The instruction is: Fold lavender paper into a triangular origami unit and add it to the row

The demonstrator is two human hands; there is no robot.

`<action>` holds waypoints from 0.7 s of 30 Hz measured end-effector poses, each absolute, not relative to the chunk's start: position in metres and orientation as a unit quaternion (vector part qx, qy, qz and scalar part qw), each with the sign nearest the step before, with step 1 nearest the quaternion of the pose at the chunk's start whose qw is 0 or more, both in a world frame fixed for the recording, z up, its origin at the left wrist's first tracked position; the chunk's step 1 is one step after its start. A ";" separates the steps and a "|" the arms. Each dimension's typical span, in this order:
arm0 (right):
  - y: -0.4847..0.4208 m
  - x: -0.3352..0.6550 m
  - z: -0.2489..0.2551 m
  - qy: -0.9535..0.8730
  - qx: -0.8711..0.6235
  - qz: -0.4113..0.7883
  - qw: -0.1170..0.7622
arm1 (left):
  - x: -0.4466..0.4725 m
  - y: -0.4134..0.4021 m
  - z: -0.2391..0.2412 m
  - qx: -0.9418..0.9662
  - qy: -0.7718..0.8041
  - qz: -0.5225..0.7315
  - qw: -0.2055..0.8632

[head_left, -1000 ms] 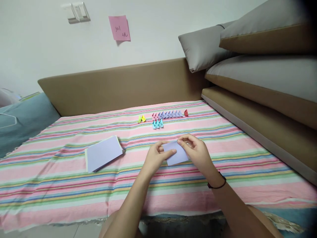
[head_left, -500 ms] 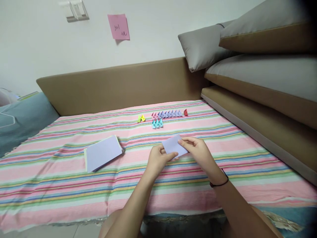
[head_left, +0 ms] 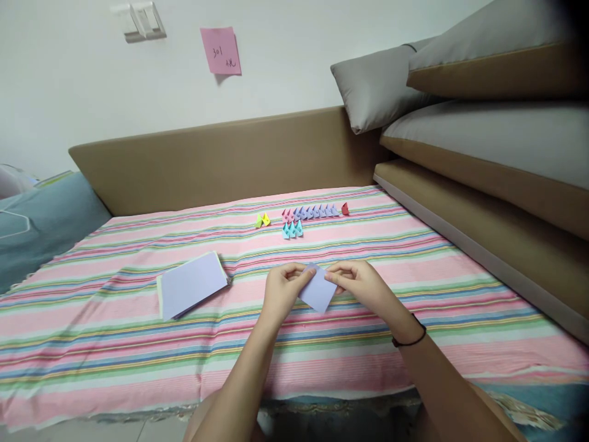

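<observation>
A small lavender sheet of paper [head_left: 319, 293] is held between my two hands above the striped cloth, one corner pointing down toward me. My left hand [head_left: 288, 286] pinches its upper left edge, thumb on top. At the upper right edge, my right hand [head_left: 356, 281] grips it between thumb and fingers. Beyond the hands stands a row of folded lavender paper pieces [head_left: 316, 212] with pink ones [head_left: 287, 215] at its left end. Several turquoise folded pieces [head_left: 292, 230] sit just in front. Two yellow-green ones [head_left: 262, 220] lie left, a red one [head_left: 345, 209] right.
A stack of lavender and pale paper [head_left: 193, 285] lies on the striped cloth [head_left: 115, 344] to the left. A brown padded board [head_left: 230, 162] runs along the back. Grey and brown cushions [head_left: 488, 141] are piled at the right. A blue cushion [head_left: 46, 227] is at far left.
The lavender sheet has turned so a corner points toward me. Both hands have shifted slightly left, and my left hand's thumb has moved from the lower edge to the upper left.
</observation>
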State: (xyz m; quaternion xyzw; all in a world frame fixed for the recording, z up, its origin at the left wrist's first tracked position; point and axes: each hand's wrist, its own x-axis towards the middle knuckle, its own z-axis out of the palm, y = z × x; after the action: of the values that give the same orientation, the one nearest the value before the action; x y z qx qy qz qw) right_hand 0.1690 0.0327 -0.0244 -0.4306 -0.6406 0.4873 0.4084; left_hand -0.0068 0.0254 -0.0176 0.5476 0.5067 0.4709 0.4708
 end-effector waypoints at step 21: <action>0.035 0.166 -0.032 -0.679 -0.422 0.386 0.460 | 0.000 0.031 -0.023 0.574 0.497 0.529 0.378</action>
State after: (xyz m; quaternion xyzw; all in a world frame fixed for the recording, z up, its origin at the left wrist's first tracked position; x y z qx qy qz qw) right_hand 0.1656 0.0355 -0.0320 -0.4217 -0.6792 0.3860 0.4603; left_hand -0.0003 0.0310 -0.0226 0.5737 0.4974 0.5295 0.3783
